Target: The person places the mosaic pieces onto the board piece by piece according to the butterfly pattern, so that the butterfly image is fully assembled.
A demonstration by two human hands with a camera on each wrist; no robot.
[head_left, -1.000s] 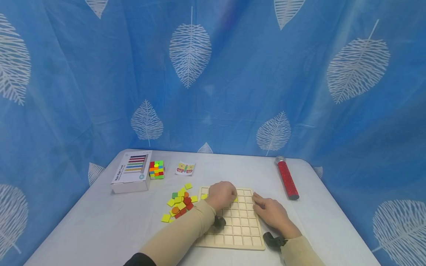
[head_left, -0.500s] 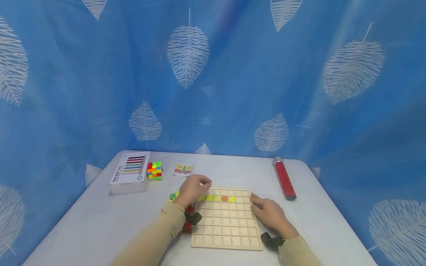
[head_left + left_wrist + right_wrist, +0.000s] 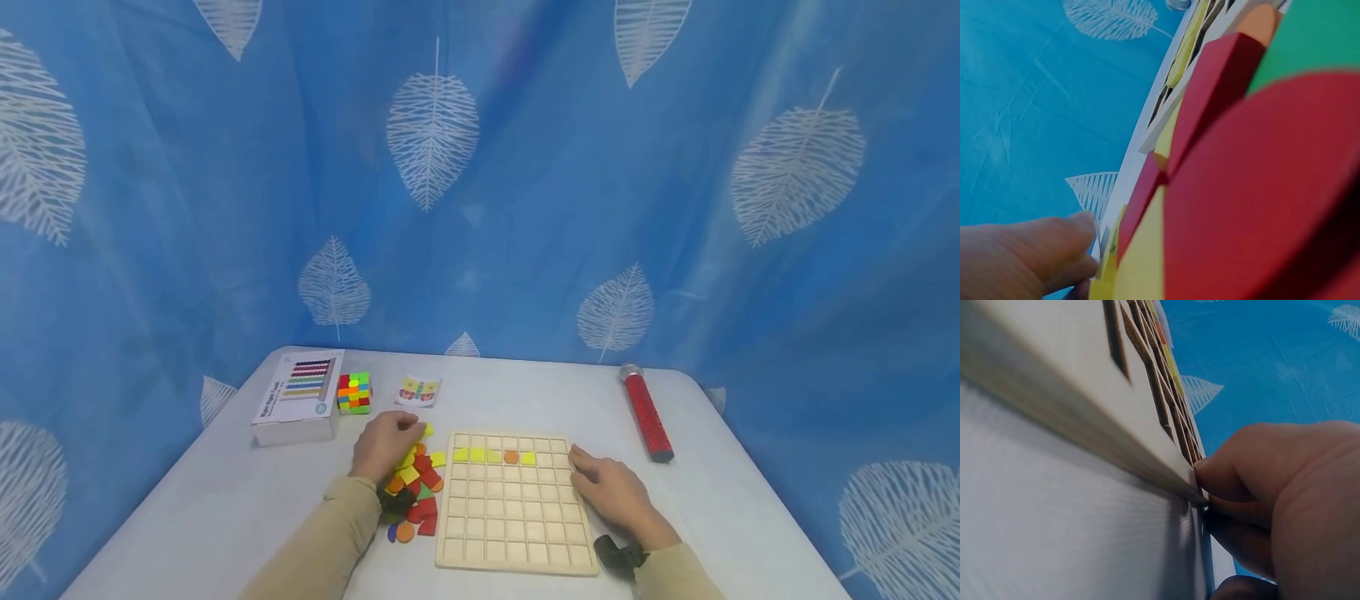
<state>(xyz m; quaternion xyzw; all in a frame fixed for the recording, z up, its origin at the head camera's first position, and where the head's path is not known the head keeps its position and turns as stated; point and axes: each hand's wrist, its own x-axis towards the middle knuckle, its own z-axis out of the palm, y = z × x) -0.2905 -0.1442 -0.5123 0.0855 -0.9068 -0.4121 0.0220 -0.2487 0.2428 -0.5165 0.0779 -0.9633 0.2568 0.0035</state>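
The left hand [image 3: 386,446] is over the far end of a pile of pieces [image 3: 425,468]. Its fingers are bent and close together, right by a yellow piece [image 3: 429,430]. I cannot tell if they are holding anything. The pile has red, yellow, orange, green and blue bits, and some lie on top of others. At its near end, an orange circle [image 3: 405,532] is next to a blue bit [image 3: 392,533].

The right hand [image 3: 615,492] holds the right edge of the wooden board [image 3: 515,530], up near the far corner. Its thumb is on the top and its other fingers are tucked at the side, so the gap is narrow, with just the board in it.

The board lies flat on the white table [image 3: 202,517], just to the right of the pile. It is full of little square spaces. In the second row from the far side are three yellow squares [image 3: 477,455], then an orange round piece [image 3: 511,457], then one more yellow piece [image 3: 528,458].

Farther back on the left are a white box [image 3: 292,432], a colorful cube [image 3: 355,393] and a small picture card [image 3: 417,392]. A red stick [image 3: 647,417] with a silver end lies far right. Behind it all hangs a blue cloth [image 3: 517,275] with white leaves.
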